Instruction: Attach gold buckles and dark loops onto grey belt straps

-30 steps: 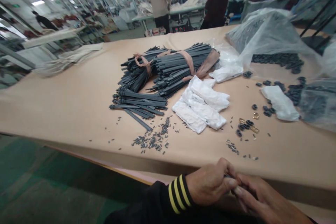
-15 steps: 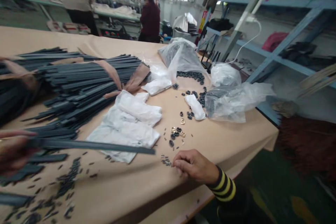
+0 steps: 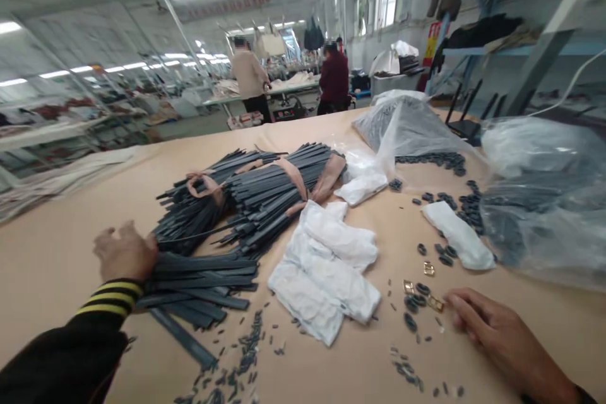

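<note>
Head view: the left hand [image 3: 125, 255] is reaching over the bench [image 3: 71, 233], at the left end of a pile of loose dark straps [image 3: 203, 284]. Its fingers are bending a little and standing a bit apart. One thin dark strap [image 3: 199, 235] is sticking out to the right from beside that hand, above the pile, but I cannot tell if the hand is gripping it. The pile is lying just to the right of the left hand and on the near side of it, far across from the right hand [image 3: 497, 334]. Behind the pile, big tied bundles [image 3: 269, 183] of the same kind of straps are lying with pinkish-brown bands around them. The right hand is bending its fingers over the bench, and its fingertips are pointing at a gold buckle [image 3: 435, 304]. The buckle is lying just left of those fingertips; I cannot tell if they are touching it or if the hand is holding something. Dark rings [image 3: 410, 322] are sitting close by, to the left of the buckle. White packets [image 3: 326, 265] are lying between the two hands, and lots of tiny dark bits [image 3: 249, 341] are lying in front of the straps.
</note>
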The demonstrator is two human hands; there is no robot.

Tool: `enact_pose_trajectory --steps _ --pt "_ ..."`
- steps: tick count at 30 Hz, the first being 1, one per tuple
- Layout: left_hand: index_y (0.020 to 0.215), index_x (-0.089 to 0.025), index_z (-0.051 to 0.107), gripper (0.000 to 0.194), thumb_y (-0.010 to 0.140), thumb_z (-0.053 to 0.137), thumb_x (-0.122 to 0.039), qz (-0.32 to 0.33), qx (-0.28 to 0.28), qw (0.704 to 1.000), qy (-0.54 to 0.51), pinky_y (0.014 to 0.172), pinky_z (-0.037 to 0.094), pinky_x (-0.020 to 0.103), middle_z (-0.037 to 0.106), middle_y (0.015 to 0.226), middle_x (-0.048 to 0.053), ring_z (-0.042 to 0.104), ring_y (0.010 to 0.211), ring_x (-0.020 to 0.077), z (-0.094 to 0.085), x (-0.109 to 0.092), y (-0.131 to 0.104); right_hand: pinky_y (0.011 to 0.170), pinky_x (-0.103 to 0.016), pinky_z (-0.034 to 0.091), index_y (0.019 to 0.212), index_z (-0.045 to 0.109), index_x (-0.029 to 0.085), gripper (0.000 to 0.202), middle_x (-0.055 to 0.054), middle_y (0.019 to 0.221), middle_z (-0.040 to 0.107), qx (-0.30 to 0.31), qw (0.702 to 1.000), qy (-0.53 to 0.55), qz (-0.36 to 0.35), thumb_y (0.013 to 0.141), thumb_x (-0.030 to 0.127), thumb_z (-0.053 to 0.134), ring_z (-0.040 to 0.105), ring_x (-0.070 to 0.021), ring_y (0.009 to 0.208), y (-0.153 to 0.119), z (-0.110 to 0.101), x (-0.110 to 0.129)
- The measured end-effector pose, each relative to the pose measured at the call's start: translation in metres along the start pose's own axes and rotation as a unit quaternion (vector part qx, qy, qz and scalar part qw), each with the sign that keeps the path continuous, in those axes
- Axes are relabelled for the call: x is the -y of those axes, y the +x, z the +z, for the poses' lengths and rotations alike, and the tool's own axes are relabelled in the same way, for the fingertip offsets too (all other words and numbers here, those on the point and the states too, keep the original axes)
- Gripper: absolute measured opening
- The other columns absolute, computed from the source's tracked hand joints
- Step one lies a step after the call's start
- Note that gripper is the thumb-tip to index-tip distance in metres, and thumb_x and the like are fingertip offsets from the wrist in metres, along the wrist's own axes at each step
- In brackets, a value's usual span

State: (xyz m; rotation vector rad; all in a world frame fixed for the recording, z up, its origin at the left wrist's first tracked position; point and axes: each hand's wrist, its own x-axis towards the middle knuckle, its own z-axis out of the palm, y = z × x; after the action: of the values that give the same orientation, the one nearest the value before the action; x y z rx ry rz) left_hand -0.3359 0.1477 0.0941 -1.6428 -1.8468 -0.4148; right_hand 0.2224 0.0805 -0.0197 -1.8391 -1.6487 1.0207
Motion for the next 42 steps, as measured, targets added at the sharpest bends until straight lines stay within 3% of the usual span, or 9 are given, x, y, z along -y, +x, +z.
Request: enact_pose_trajectory --steps 2,5,6,8,11,17,26,35,42 --pt "0.11 -0.008 0.043 0.038 0.082 0.037 -0.032 0.003 -0.025 0.999 0.022 0.081 0.042 0.054 0.05 0.109 0.021 0.045 0.107 0.0384 0.013 -0.035 0.001 0.046 -0.023 0.043 0.079 0.056 0.018 0.044 0.0 0.059 0.054 -0.01 1.0 0.002 0.01 0.079 0.055 0.032 0.049 -0.0122 0.046 0.0 0.002 -0.004" --pt "0.109 -0.014 0.046 0.032 0.083 0.04 -0.032 0.168 0.068 0.983 -0.039 0.09 0.041 0.033 0.054 0.109 0.011 0.049 0.104 0.0221 0.027 -0.118 0.003 0.045 -0.023 0.044 0.084 0.055 0.018 0.044 0.0 0.06 0.056 -0.027 0.999 0.006 0.03 0.078 0.057 0.034 0.05 -0.0126 0.045 0.001 0.003 -0.01" --pt "0.112 -0.013 0.044 0.036 0.082 0.042 -0.032 0.214 0.11 0.97 -0.039 0.091 0.04 0.032 0.052 0.113 0.012 0.047 0.106 0.0222 0.03 -0.146 0.004 0.046 -0.023 0.045 0.086 0.055 0.019 0.044 0.0 0.06 0.057 -0.032 0.999 0.004 0.034 0.078 0.057 0.035 0.051 -0.013 0.046 0.001 0.003 -0.011" --pt "0.119 -0.008 0.039 0.041 0.082 0.041 -0.025 0.208 0.134 0.969 -0.01 0.091 0.037 0.037 0.046 0.12 0.017 0.043 0.11 0.0262 0.034 -0.189 0.008 0.047 -0.023 0.046 0.088 0.055 0.019 0.045 0.0 0.061 0.058 -0.032 0.999 0.001 0.037 0.077 0.057 0.036 0.053 -0.0136 0.047 0.001 0.003 -0.013" --pt "0.121 -0.003 0.036 0.039 0.084 0.029 -0.013 0.159 0.137 0.978 0.014 0.082 0.04 0.044 0.047 0.114 0.024 0.047 0.104 0.0311 0.04 -0.218 0.014 0.047 -0.023 0.046 0.09 0.055 0.018 0.045 0.0 0.062 0.06 -0.029 0.999 0.01 0.027 0.077 0.057 0.037 0.054 -0.0139 0.048 0.0 0.002 -0.014" --pt "0.096 -0.007 0.049 0.025 0.084 0.029 -0.014 0.14 0.199 0.969 0.035 0.066 0.046 0.036 0.057 0.091 0.018 0.058 0.085 0.0279 0.042 -0.21 0.027 0.044 -0.023 0.043 0.09 0.054 0.018 0.045 0.0 0.06 0.057 -0.044 0.998 0.041 0.017 0.076 0.057 0.037 0.051 -0.0133 0.046 -0.002 0.002 -0.012" --pt "0.1 -0.009 0.046 0.026 0.075 0.043 -0.017 0.153 0.289 0.943 0.061 0.066 0.049 0.038 0.058 0.096 0.018 0.062 0.081 0.0286 0.01 -0.161 0.038 0.045 -0.023 0.042 0.087 0.055 0.017 0.041 -0.001 0.06 0.058 -0.044 0.997 0.06 0.003 0.076 0.054 0.039 0.051 -0.0136 0.048 -0.002 0.002 -0.006" --pt "0.113 -0.008 0.04 0.034 0.083 0.022 -0.007 0.094 0.229 0.966 0.08 0.062 0.048 0.036 0.057 0.097 0.021 0.06 0.085 0.0272 0.004 -0.175 0.002 0.04 -0.024 0.041 0.079 0.058 0.018 0.037 0.001 0.054 0.056 -0.055 0.996 0.064 -0.04 0.075 0.051 0.042 0.05 -0.0139 0.042 -0.002 0.003 -0.005" --pt "0.092 -0.01 0.052 0.022 0.079 0.034 -0.006 0.124 0.194 0.97 0.073 0.08 0.04 0.04 0.061 0.087 0.016 0.056 0.091 0.0259 -0.014 -0.159 0.011 0.04 -0.022 0.04 0.075 0.058 0.018 0.035 0.001 0.053 0.056 -0.073 0.993 0.074 -0.056 0.074 0.05 0.044 0.051 -0.0143 0.045 -0.001 0.004 -0.003"
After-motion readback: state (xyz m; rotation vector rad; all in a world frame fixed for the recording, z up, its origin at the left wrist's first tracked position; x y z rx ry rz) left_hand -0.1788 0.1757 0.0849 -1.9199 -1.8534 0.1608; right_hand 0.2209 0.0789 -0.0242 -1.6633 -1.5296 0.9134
